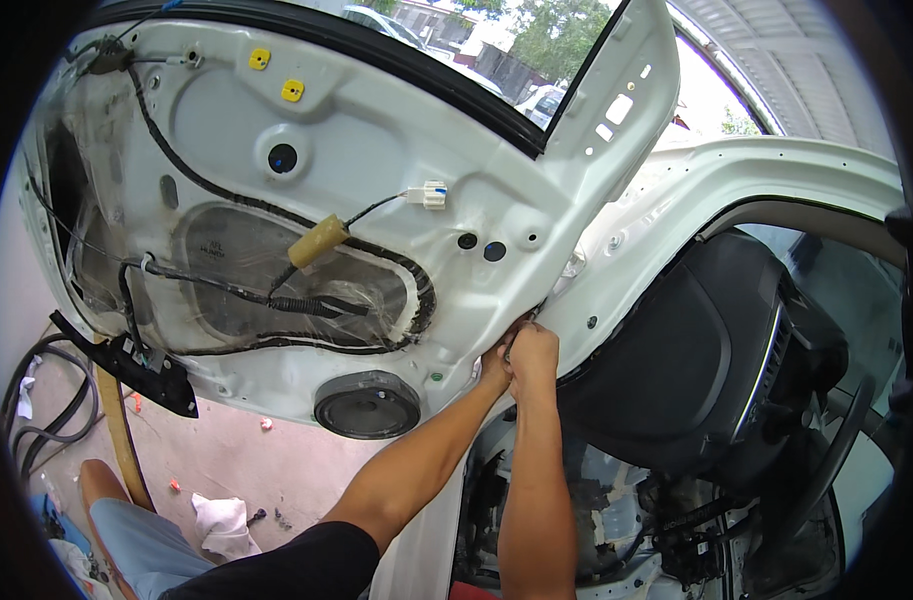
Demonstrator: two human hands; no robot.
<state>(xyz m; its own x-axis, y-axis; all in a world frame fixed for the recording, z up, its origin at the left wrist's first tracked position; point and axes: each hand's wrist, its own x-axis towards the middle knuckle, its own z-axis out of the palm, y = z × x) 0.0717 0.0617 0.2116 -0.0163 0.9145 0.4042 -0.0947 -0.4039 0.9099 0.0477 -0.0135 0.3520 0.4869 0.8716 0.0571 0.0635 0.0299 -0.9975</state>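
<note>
My two hands meet in the narrow gap between a white car door (456, 290), stripped of its trim panel, and the white body frame (636, 240). My right hand (536, 352) is curled closed around something small and dark that I cannot make out. Close against it, my left hand (494, 366) has bent fingers, partly hidden by the right one; what they hold does not show. A round black speaker (366, 404) sits low in the door, left of my hands. Above it, a wiring harness (211, 283) crosses a plastic-covered opening and carries a white connector (431, 195).
A black dashboard (666, 350) and a steering wheel (841, 450) lie to the right. Exposed wiring and bare floor metal (601, 490) are below. On the ground are a crumpled white cloth (224, 527) and black hoses (51, 400). A black panel part (126, 365) hangs at the door's lower left.
</note>
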